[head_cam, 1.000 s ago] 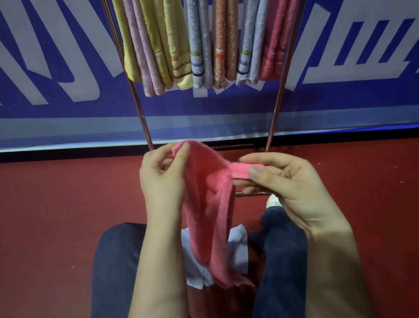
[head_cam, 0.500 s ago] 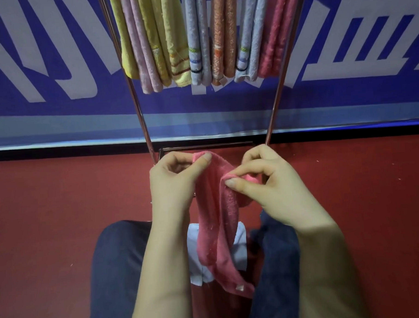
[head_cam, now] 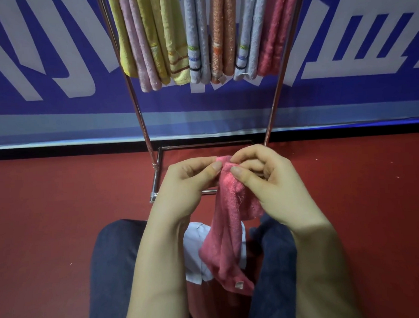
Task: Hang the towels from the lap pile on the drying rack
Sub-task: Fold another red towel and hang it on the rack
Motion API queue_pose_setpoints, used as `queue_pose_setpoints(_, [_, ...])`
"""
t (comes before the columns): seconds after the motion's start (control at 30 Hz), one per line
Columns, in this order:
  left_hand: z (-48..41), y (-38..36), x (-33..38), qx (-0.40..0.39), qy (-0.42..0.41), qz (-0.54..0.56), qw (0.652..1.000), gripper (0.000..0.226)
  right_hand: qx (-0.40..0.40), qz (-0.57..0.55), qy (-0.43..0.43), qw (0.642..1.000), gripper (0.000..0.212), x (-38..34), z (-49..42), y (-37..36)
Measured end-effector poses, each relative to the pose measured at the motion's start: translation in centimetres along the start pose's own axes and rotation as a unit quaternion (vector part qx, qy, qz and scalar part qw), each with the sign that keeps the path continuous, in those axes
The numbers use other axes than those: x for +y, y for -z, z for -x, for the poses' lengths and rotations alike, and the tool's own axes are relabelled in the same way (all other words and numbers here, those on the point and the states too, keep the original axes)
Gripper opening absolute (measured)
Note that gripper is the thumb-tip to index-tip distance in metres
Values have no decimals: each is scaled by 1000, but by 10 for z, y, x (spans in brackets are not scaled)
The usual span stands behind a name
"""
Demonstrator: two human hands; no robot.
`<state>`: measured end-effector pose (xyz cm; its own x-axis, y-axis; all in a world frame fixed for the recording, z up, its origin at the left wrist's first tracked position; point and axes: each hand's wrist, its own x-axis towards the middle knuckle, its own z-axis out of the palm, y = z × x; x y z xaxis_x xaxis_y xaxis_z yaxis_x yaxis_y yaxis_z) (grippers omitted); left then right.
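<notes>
The left hand and right hand are held before a drying rack hung with towels; a pink towel is pinched by both at its top above the lap, where a white towel is laid.

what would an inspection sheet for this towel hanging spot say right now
surface: red floor; the person's lap in dark trousers serves as the work area
job's things: pink towel held up over the lap, its lower end with a small tag hanging down; white cloth lies on the lap behind it; drying rack stands ahead, hung towels side by side in yellow, pale pink, grey-blue, orange and red-pink
clutter: nothing seen
hands: left hand and right hand both pinch the pink towel's top edge, close together
cables: nothing seen
surroundings: blue banner with white shapes behind the rack
</notes>
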<state>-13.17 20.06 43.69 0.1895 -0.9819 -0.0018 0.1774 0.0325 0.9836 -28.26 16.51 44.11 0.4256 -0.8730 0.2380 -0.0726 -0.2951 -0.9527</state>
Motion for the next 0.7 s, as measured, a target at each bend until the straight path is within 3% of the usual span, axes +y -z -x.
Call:
queue_pose_setpoints(0.4, [5,-3,2,-55,-42,-39,997,25,64,-4,10,998,5,1,1,4])
queue_pose_setpoints(0.7, [5,1,-1,-47,-84,53,994,11,75,-60,-43,994,40,-3,3,7])
